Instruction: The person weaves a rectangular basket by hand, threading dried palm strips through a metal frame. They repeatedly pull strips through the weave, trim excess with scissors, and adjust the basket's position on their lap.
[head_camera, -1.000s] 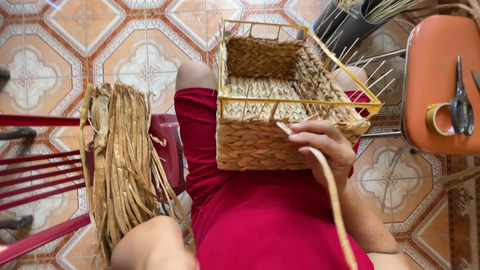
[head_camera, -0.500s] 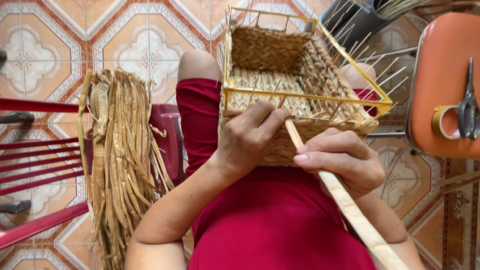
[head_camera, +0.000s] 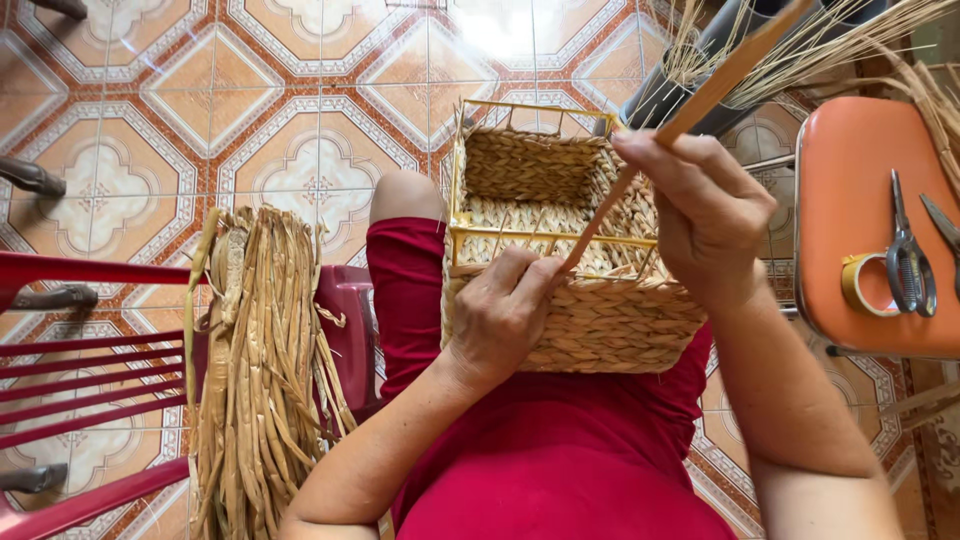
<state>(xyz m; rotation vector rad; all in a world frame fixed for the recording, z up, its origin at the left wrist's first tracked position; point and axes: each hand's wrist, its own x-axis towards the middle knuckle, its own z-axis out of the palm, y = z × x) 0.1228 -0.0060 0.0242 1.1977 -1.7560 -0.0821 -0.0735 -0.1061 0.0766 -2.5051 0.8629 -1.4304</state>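
The woven basket (head_camera: 570, 270) sits on the person's lap, on the red cloth over the thighs, its open mouth facing up and away from the body. A yellow wire frame (head_camera: 555, 238) runs round its rim, with bare wire uprights showing above the finished braid on the near wall.

Everything turns on the long flat reed strand (head_camera: 640, 165). Its long axis runs on a slant: from the basket's near rim, just right of the rim's middle, it climbs up and to the right, past the basket's far right corner.

The left hand (head_camera: 500, 320) rests against the basket's near wall, fingers (head_camera: 535, 275) curled and pinched closed at the rim right where the strand's low end meets the weave. The right hand (head_camera: 705, 215) is raised above the basket's right side, fingers closed round the strand further up its length, holding it taut. So the left hand is the one at the weaving point, and the right hand only carries the free length.

Left of the basket, a thick bundle of dried reeds (head_camera: 260, 370) hangs over a red plastic chair (head_camera: 90, 320). Right of the basket stands an orange stool (head_camera: 865, 220) with scissors (head_camera: 905, 255) and a roll of tape (head_camera: 865, 285) on its seat. Beyond the basket's far right corner, thin loose straw spills from a dark container (head_camera: 690, 80). Patterned tiles cover the floor (head_camera: 200, 110).
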